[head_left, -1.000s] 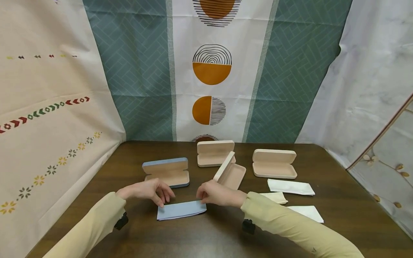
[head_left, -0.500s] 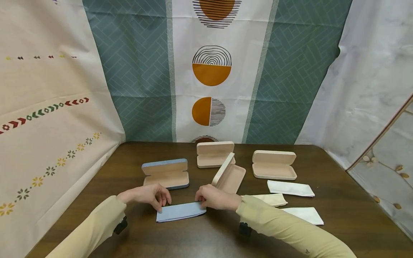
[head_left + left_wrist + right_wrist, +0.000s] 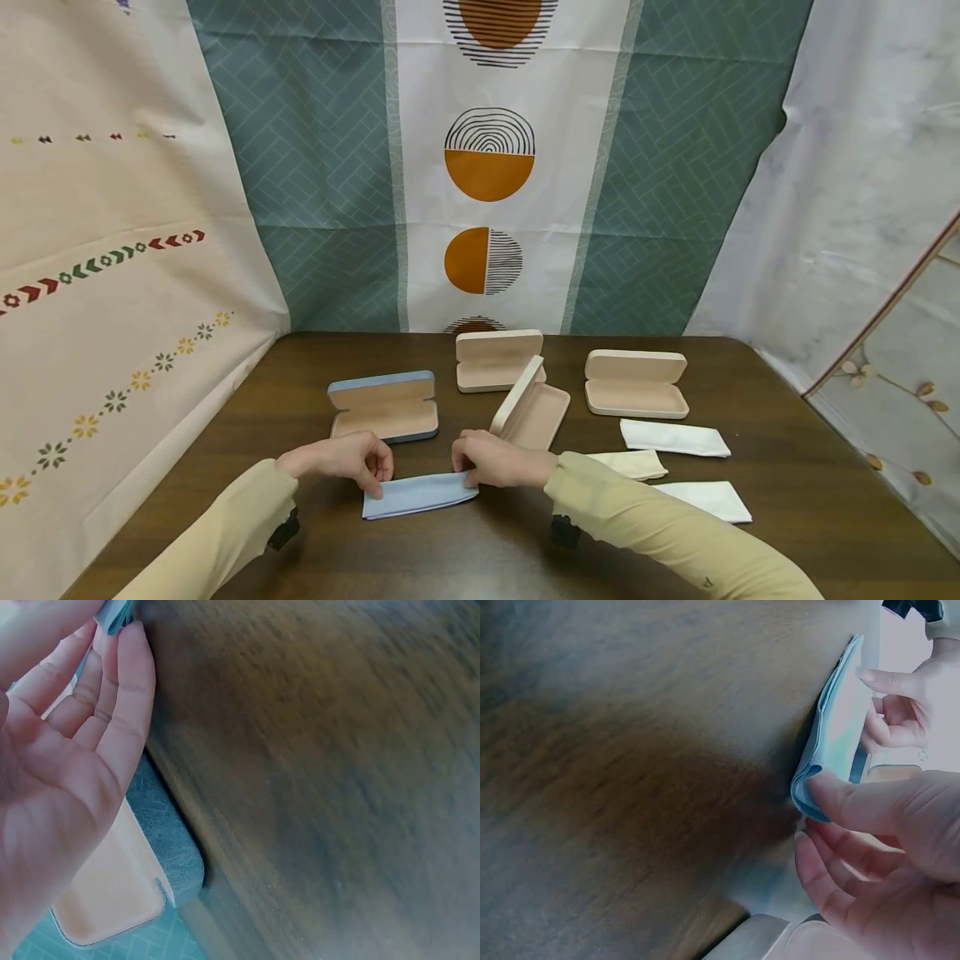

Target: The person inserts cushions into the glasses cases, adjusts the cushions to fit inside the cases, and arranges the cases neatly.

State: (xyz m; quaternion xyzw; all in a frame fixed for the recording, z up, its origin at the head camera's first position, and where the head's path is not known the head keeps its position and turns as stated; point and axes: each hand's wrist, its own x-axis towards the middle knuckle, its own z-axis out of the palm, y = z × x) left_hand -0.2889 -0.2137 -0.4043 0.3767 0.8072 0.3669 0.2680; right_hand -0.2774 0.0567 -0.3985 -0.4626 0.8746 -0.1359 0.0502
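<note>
A folded light-blue cloth [image 3: 420,494] lies near the front of the table, its long side running left to right. My left hand [image 3: 347,459] pinches its left end; in the left wrist view a blue corner shows between thumb and fingertips. At the other end my right hand [image 3: 498,459] pinches the cloth, thumb [image 3: 847,796] on top and fingers at the lower edge. The folded layers are visible from the right wrist. Just behind the left hand stands a blue glasses case [image 3: 390,421], lid up, with a bare beige inside.
Behind the right hand is a tilted-round open cream glasses case [image 3: 542,415]. Two more open cream cases, one at the back middle [image 3: 498,375] and one at right [image 3: 636,397], stand farther off. White cloths [image 3: 675,438] and a pale yellow cloth [image 3: 633,464] lie right.
My left thumb and fingers have closed onto the cloth's left end. The right hand has shifted slightly left at its end. The cloth has barely moved.
</note>
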